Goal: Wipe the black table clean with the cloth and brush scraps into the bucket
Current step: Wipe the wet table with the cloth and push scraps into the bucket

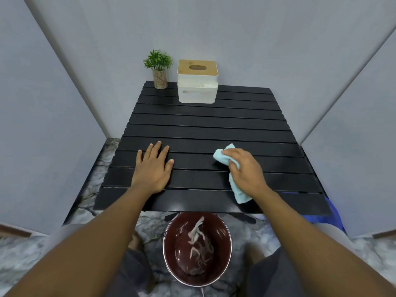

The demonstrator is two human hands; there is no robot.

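Note:
The black slatted table (205, 125) fills the middle of the view. My right hand (246, 171) is shut on a light blue cloth (224, 156), pressing it onto the table's near right part; one end of the cloth trails toward the front edge. My left hand (153, 166) lies flat and open on the near left slats, fingers spread. On the floor just below the table's front edge stands a dark red bucket (225, 232) holding pale scraps (198, 243). No scraps show on the tabletop.
A small potted plant (159, 68) and a white tissue box with a wooden lid (197, 81) stand at the table's far edge. Grey walls close in on both sides. My knees flank the bucket on the marbled floor (21, 254).

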